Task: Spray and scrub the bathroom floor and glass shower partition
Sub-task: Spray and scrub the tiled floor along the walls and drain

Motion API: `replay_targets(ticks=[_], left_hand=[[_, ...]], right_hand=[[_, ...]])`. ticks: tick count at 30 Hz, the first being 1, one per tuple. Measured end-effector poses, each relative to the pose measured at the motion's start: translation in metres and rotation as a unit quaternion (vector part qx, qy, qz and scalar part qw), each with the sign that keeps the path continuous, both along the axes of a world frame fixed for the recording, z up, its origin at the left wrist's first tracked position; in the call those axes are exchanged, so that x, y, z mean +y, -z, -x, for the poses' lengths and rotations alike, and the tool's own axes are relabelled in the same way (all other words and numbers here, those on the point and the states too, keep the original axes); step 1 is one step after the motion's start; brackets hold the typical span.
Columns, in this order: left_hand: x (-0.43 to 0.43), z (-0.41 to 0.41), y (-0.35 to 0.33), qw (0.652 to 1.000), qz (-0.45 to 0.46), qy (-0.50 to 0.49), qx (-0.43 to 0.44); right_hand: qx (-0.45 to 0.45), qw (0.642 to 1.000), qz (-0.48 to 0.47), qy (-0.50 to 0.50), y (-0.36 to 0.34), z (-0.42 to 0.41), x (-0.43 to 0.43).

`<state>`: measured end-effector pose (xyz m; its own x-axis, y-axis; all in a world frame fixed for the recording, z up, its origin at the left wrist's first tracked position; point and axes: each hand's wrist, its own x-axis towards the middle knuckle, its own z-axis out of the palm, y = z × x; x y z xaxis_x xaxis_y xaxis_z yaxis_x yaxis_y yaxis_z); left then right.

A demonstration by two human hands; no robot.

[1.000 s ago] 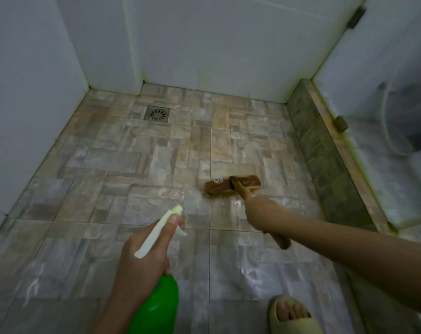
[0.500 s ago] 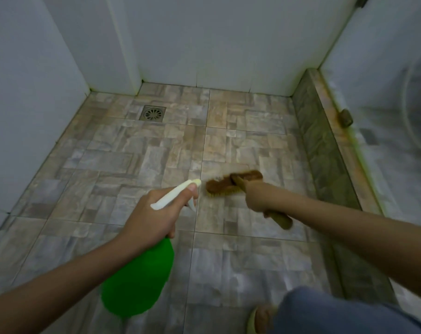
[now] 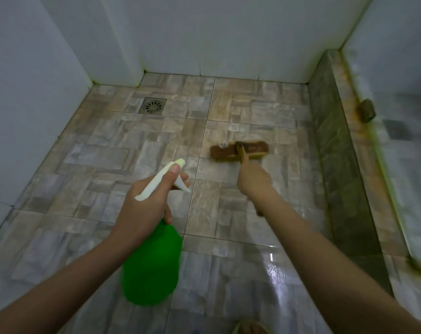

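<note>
Both hands are occupied: the sprayer is gripped by the left hand, the brush by the right hand, bristles on the floor. Short, firm strokes should be overlapped across sprayed tiles.

**Colours in the shower stall**

The floor, filling the middle of the frame, is a patchwork of beige, tan and grey stone-look rectangles. At lower centre the spray bottle is bright green with a cream-white trigger head. The scrub brush is brown wood with yellowish bristles. The walls are plain pale grey-white. The curb at right is dark olive-grey.
</note>
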<state>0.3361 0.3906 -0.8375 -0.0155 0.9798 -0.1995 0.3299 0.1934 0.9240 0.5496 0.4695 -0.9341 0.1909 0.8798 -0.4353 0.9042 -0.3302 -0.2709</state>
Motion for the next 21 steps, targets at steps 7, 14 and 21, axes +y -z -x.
replay_targets(ticks=[7, 14, 21], left_hand=[[0.016, -0.034, -0.007, 1.000, -0.006, 0.010, 0.006], [0.037, -0.065, -0.015, 0.999, -0.031, 0.042, 0.007], [0.057, -0.067, -0.015, 0.995, -0.031, 0.092, -0.005]], right_hand=[[0.013, 0.995, 0.065, 0.074, -0.015, -0.021, -0.111], [0.018, 0.999, -0.024, 0.038, 0.011, -0.055, 0.042], [0.055, 0.987, 0.025, 0.149, -0.008, -0.045, -0.129]])
